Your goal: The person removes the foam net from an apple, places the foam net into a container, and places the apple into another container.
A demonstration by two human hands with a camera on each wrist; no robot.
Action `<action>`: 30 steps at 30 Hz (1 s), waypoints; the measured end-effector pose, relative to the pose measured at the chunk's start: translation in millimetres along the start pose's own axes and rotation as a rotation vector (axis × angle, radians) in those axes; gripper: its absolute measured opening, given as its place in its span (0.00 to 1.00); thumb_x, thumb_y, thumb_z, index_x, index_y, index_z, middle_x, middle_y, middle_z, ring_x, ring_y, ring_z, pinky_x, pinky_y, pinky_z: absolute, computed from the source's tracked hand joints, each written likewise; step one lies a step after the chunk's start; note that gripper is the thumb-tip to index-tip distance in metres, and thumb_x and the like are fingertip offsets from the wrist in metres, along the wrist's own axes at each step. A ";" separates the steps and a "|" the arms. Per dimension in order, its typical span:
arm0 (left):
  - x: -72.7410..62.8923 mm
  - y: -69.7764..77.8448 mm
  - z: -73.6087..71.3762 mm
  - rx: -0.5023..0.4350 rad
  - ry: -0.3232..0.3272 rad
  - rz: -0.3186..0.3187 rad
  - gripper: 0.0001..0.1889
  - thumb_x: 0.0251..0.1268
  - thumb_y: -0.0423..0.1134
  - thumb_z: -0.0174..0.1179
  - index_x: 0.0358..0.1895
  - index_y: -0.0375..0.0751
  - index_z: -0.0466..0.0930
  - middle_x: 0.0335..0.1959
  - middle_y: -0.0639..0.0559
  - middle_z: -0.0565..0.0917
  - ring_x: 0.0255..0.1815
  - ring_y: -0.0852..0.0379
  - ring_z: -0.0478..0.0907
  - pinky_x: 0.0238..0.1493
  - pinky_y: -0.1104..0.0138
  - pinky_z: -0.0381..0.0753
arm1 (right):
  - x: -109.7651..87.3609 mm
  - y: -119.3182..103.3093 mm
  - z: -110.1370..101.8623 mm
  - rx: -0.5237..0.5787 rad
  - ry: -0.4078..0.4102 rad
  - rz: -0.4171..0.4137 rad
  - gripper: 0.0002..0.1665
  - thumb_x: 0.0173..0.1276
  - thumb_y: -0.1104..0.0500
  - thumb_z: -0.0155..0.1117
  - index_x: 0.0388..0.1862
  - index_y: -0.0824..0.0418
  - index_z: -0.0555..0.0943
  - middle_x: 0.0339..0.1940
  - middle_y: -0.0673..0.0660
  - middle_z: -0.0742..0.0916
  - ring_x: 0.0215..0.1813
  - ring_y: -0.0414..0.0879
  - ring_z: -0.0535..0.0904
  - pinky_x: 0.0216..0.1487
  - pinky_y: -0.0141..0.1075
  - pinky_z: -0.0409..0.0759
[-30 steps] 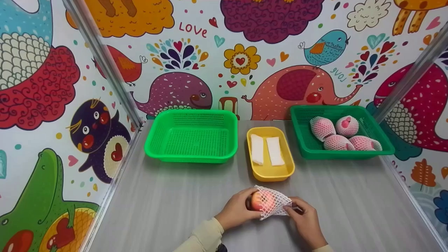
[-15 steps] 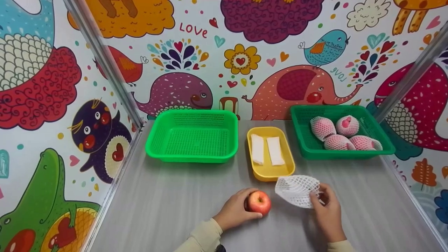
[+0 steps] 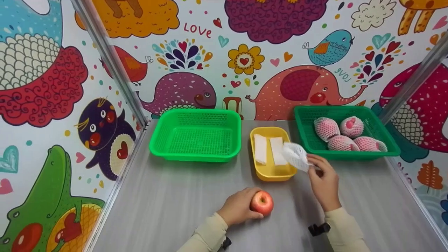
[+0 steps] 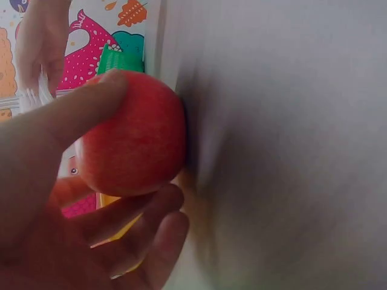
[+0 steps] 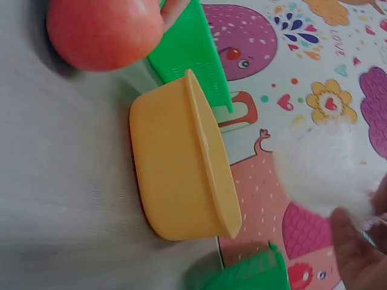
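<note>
Where the printed walls (image 3: 232, 98), covered in cartoon animals and hearts, meet at the back, a grey bench (image 3: 189, 192) runs forward between metal posts (image 3: 110, 61). Near the bench's back left corner stands a bright green basket (image 3: 197, 140), and at its back right corner a dark green basket (image 3: 344, 155). Between the two, set slightly farther from the back edge, is a yellow tray (image 3: 274, 172). Cream sleeves (image 3: 343, 229) reach in over the near edge. Left of the bench's middle line, nearer the front edge, the left hand (image 3: 238, 207) holds a red apple (image 3: 263, 204), its thumb on one side and its fingers curled round the other; whether the apple rests on the bench is hard to tell. The right hand (image 3: 324, 180) is raised near the tray's right rim, thumb and fingers pinching the end of a white foam net (image 3: 297, 157), which is blurred and held up in the air. Four pink fruits (image 3: 351, 126) in white netting sit together inside the dark green basket, touching or nearly so. Smallest are two flat white strips (image 3: 260, 148), lying side by side and apart in the yellow tray.
</note>
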State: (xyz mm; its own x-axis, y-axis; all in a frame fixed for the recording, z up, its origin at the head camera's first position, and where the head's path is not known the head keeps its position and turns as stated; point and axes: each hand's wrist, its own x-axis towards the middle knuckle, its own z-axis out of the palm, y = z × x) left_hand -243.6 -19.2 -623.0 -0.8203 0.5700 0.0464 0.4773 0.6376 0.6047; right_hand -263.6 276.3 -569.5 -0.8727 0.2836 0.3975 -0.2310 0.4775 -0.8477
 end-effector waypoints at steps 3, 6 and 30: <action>1.4 1.2 -0.3 -0.007 -0.006 -0.001 0.38 0.56 0.54 0.85 0.69 0.53 0.78 0.58 0.59 0.83 0.56 0.61 0.81 0.56 0.59 0.83 | 11.1 2.1 11.3 -0.098 -0.116 -0.029 0.21 0.76 0.74 0.63 0.65 0.70 0.86 0.73 0.59 0.82 0.70 0.53 0.78 0.61 0.28 0.80; 1.9 1.1 0.9 -0.012 -0.013 -0.009 0.39 0.56 0.54 0.85 0.70 0.52 0.78 0.58 0.59 0.83 0.57 0.62 0.81 0.57 0.59 0.83 | 18.1 6.2 24.5 -0.172 -0.228 -0.051 0.23 0.75 0.74 0.63 0.68 0.74 0.83 0.79 0.64 0.76 0.77 0.62 0.72 0.67 0.45 0.80; -2.2 -4.3 3.7 -0.029 0.044 0.021 0.40 0.54 0.51 0.86 0.69 0.52 0.77 0.57 0.57 0.83 0.55 0.61 0.82 0.55 0.61 0.83 | 30.9 14.5 95.3 -0.346 -0.813 -0.272 0.11 0.83 0.64 0.62 0.49 0.69 0.89 0.42 0.58 0.89 0.45 0.54 0.83 0.52 0.54 0.83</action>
State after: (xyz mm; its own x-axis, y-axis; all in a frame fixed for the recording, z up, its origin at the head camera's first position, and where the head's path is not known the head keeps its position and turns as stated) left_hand -242.8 -21.3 -628.6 -0.8234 0.5595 0.0940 0.4861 0.6102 0.6256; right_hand -334.9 212.8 -603.0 -0.8713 -0.4828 0.0880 -0.4448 0.7011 -0.5573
